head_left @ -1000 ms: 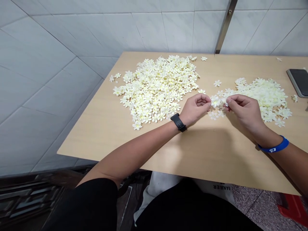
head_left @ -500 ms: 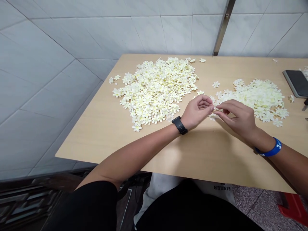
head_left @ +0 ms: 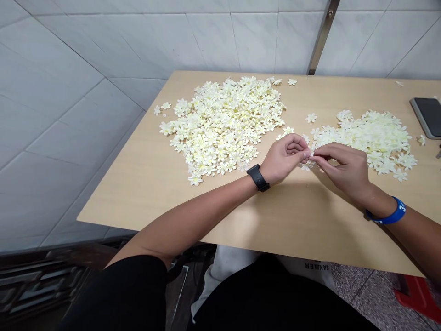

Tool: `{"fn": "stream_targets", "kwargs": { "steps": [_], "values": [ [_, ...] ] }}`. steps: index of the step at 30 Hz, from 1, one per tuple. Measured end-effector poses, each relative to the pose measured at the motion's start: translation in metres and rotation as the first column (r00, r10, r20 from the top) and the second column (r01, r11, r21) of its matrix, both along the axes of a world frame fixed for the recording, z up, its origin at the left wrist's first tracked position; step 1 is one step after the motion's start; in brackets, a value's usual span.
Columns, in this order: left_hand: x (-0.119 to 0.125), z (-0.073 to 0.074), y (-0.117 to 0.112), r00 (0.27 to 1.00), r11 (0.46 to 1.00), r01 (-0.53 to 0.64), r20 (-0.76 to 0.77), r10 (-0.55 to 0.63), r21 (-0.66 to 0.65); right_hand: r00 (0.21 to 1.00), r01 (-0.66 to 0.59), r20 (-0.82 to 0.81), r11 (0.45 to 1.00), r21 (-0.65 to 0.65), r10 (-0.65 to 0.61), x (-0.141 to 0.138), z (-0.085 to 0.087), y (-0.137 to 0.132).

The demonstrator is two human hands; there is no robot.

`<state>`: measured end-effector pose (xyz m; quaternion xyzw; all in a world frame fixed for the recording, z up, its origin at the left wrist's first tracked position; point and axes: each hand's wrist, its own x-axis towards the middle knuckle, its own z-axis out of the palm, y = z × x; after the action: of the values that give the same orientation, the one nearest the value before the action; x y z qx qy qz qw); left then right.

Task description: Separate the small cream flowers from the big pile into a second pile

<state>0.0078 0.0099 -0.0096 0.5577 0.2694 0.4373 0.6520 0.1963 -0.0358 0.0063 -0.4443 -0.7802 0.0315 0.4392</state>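
Observation:
Two heaps of small cream fabric flowers lie on a light wooden table (head_left: pixel 165 184): a large heap (head_left: pixel 223 122) at the centre left and a smaller heap (head_left: pixel 368 138) at the right. My left hand (head_left: pixel 284 158), with a black watch on the wrist, and my right hand (head_left: pixel 342 168), with a blue wristband, meet fingertip to fingertip at the near left edge of the smaller heap. Both pinch one small white flower (head_left: pixel 312 155) between them; most of it is hidden by the fingers.
A dark phone (head_left: pixel 429 117) lies at the table's far right edge. Stray flowers (head_left: pixel 311 117) dot the gap between the heaps. White tiled walls run behind and along the left. A red object (head_left: pixel 418 294) sits on the floor at the lower right.
My hands have drawn closer together, from holding a spread flower apart to pinching it tightly between the fingertips. The view shifted slightly.

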Motion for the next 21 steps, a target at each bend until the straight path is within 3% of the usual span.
{"fn": "stream_targets", "kwargs": {
  "steps": [11,18,21],
  "values": [
    [-0.001,0.001,0.000,0.997,0.996,-0.036,-0.060,0.041,0.081,0.996,0.002,-0.089,0.991,-0.136,-0.014,-0.001,0.003,-0.001],
    [0.000,0.001,0.003,0.993,0.995,-0.091,-0.074,0.095,0.046,0.937,0.138,-0.259,0.931,-0.338,-0.233,0.009,0.003,0.007],
    [0.000,0.001,0.005,0.990,0.993,-0.113,-0.076,0.115,0.033,0.900,0.219,-0.289,0.911,-0.349,-0.327,0.020,0.000,0.016]
  ]
}}
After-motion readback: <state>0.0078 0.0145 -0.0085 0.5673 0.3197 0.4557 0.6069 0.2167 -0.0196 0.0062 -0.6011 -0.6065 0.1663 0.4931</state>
